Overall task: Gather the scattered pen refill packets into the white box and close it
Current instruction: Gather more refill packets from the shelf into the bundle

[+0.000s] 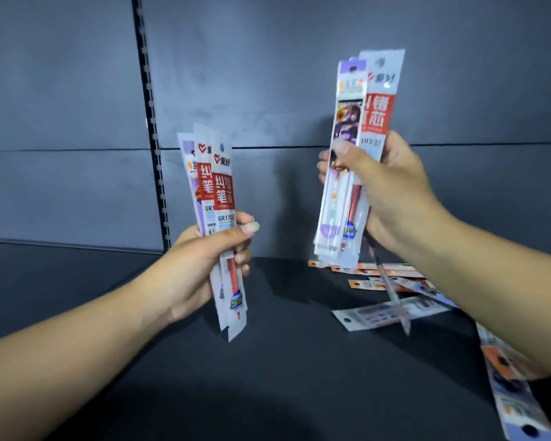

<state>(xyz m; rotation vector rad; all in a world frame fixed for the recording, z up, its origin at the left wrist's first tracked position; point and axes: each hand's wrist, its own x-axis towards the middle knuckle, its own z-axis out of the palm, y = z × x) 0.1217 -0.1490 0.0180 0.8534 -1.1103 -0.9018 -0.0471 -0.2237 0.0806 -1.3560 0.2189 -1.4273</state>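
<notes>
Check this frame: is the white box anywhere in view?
No, only the dark shelf, packets lying on it, and packet bundles held in the left hand and right hand show.

Both hands, left (204, 262) and right (385, 192), raised, fingers curled.

The refill packets (218, 198) in your left hand (204, 262) are glossy clear plastic over printed card; so are those in your right hand (385, 192). Below both, the shelf (268, 361) looks matt, smooth.
</notes>
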